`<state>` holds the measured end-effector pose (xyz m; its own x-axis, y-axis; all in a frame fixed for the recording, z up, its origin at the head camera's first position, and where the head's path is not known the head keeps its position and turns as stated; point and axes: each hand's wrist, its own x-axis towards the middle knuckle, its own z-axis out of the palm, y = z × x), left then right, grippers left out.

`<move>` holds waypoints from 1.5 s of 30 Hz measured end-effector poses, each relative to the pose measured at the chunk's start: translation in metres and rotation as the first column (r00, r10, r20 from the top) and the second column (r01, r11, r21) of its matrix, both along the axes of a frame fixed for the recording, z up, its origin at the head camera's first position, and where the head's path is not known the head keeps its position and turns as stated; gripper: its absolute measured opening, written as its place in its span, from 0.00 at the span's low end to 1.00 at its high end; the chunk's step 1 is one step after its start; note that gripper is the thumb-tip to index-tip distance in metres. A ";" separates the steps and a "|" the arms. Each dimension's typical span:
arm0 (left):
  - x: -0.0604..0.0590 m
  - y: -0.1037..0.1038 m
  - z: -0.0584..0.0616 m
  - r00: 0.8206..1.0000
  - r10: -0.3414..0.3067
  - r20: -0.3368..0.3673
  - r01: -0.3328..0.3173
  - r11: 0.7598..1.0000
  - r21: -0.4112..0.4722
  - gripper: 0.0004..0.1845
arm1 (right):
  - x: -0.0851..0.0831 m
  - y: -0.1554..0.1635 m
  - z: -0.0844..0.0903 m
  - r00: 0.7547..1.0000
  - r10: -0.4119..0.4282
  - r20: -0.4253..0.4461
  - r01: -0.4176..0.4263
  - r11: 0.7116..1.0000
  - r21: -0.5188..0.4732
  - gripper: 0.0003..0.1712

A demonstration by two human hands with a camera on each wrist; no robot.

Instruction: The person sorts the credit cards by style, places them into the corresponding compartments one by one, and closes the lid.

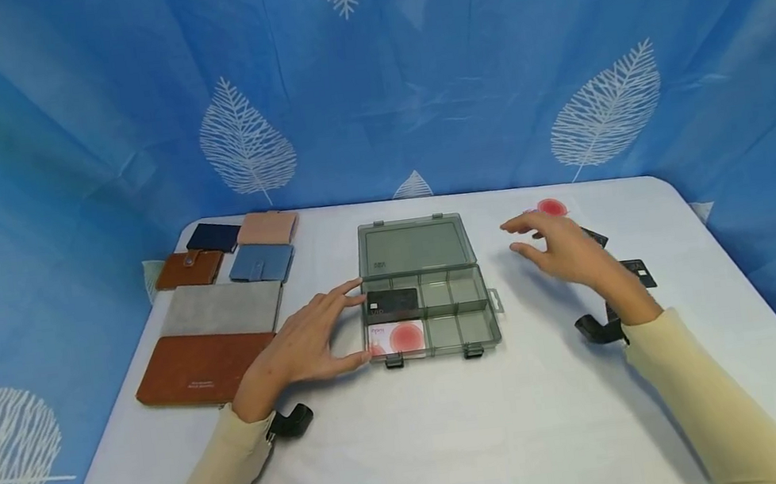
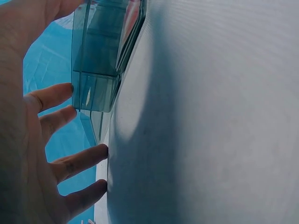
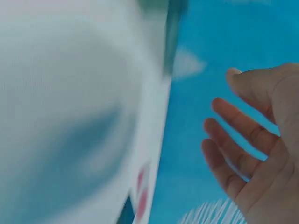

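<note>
1. Right hand [image 3: 271,179] hangs over the worktop [image 3: 60,56], fingers loosely bent.
2. A blurred green box [image 3: 172,37] sits to the left.
3. A red-and-white card [image 3: 141,198] lies toward the far edge, a dark thing [image 3: 125,214] just nearer.
4. Blue curtain [image 3: 224,37] beyond.

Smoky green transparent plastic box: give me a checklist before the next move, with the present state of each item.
1. Hinged lid of the smoky green transparent plastic box folded open: ok.
2. Left hand at the box's left edge: ok; whether it steadies the box firmly: cannot tell.
3. Right hand free: ok, its grip holds nothing, right of the box.
4. Boxed cards in separate rows: ok, rectangular black card behind, white card with a red circle in front.
5. Black cards on the table's right fully visible: not ok, the beige-sleeved right arm and hand partly cover them.
</note>
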<state>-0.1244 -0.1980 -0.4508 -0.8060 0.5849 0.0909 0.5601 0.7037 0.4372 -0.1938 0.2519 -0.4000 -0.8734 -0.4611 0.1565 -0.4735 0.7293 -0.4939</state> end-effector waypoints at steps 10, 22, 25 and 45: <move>0.001 -0.001 -0.001 1.000 0.001 -0.003 -0.001 1.000 0.003 0.48 | -0.075 0.071 -0.005 0.967 -0.145 0.208 0.102 0.973 0.206 0.29; 0.000 -0.001 -0.002 1.000 0.004 0.011 -0.004 1.000 0.011 0.50 | -0.106 0.081 -0.022 0.950 -0.171 0.262 0.100 0.960 0.263 0.34; -0.001 -0.001 -0.003 1.000 -0.008 0.008 0.008 1.000 0.011 0.50 | -0.108 0.083 -0.028 0.941 -0.210 0.266 0.139 0.955 0.261 0.33; -0.001 -0.002 -0.001 1.000 0.001 0.015 -0.001 1.000 -0.002 0.51 | -0.118 0.096 -0.027 0.931 -0.221 0.290 0.154 0.959 0.236 0.35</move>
<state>-0.1253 -0.2004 -0.4522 -0.8079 0.5841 0.0778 0.5527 0.7053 0.4439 -0.3114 0.3480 -0.4268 -0.9360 -0.2769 -0.2172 -0.1653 0.8908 -0.4233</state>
